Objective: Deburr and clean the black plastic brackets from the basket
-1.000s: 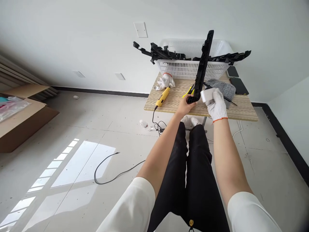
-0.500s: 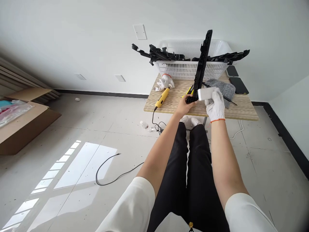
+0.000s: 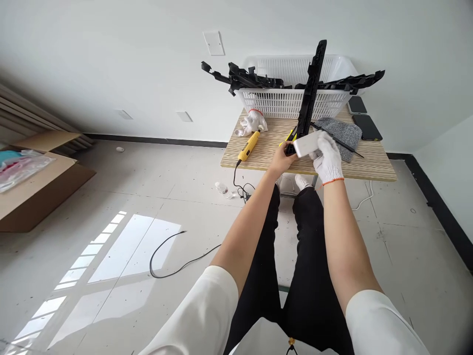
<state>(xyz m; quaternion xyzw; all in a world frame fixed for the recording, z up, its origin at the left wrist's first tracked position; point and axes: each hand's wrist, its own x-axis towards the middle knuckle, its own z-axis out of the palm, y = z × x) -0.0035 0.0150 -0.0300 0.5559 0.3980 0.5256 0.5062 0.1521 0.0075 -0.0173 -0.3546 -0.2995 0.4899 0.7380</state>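
Observation:
My bare left hand (image 3: pixel 282 159) is closed around the near end of a long black plastic trim strip (image 3: pixel 309 96), which stands up at a slant over the table, its far end in front of the basket. My right hand (image 3: pixel 328 159), in a white knitted glove with an orange cuff, grips a white rectangular block (image 3: pixel 307 143). That block sits over the strip's near end, close to my left fingers; whether it touches is hard to tell. Behind my right hand lies a grey cloth (image 3: pixel 345 134) with a thin black rod across it. A yellow item shows partly behind the strip.
A white slatted basket (image 3: pixel 273 104) with several black plastic parts (image 3: pixel 254 81) stands at the table's back. On the wood-grain table (image 3: pixel 236 148) lie a yellow corded tool (image 3: pixel 249 146), a white glove (image 3: pixel 254 122) and two dark flat devices (image 3: pixel 366 127). A cardboard box (image 3: pixel 48 195) and cable (image 3: pixel 177 271) are on the floor.
The white block has moved left and a little down along the strip, turning slightly, with my right hand. My legs have parted. The left hand keeps its hold.

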